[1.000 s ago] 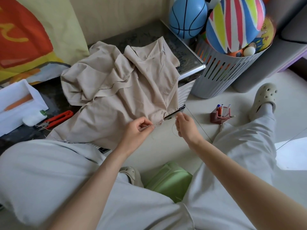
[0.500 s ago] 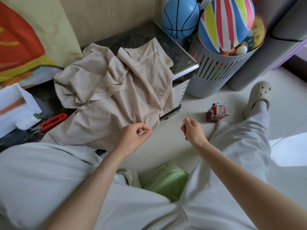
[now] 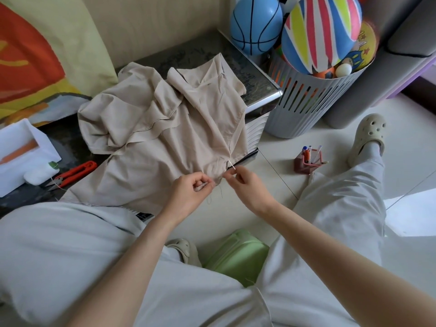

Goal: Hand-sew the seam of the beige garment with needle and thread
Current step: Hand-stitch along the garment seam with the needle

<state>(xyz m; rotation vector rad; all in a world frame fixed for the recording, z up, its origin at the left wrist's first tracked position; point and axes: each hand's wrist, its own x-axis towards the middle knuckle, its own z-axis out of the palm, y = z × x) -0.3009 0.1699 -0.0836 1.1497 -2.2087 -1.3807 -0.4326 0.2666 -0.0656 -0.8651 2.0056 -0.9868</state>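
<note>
While the left hand [image 3: 188, 192] pinches the hem of the beige garment [image 3: 153, 138], apparently to keep the seam taut, the right hand [image 3: 245, 185] pinches the needle [image 3: 231, 165] at the seam's lower end (thread [image 3: 221, 192] dangling beneath), with the cloth draped over a low table [image 3: 256, 76].

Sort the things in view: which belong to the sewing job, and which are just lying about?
In the job: garment, pinched by left hand; needle, pinched by right hand; thread; red snips, likely.
Lying about: blue ball, striped ball, basket, pen holder, green stool, white box.
</note>
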